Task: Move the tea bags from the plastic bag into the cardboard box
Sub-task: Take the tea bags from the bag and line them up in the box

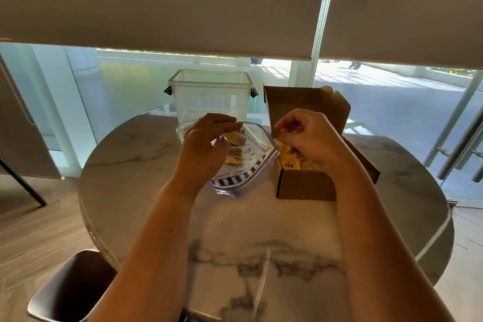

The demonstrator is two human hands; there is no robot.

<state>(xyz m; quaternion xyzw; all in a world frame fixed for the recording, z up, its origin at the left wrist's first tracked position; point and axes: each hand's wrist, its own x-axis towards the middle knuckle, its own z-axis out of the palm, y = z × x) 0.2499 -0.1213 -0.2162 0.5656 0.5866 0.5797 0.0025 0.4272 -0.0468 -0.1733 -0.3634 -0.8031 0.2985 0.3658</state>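
Both hands pinch plastic bag (243, 157) mouth | left hand (209, 138) | right hand (303, 133) | tea bags (235, 148) between

Yellow tea bags (236, 138), brown cardboard box (305, 187)

Partly hidden behind the left hand (206, 144): tea bags (235, 148) inside the plastic bag (251, 154). Covered by the right hand (303, 136): much of the cardboard box (305, 187) interior. Cut off at bottom-left: chair (70, 287).

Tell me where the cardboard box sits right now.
In the head view, the cardboard box sits open on the marble table, right of the plastic bag, under the right hand.
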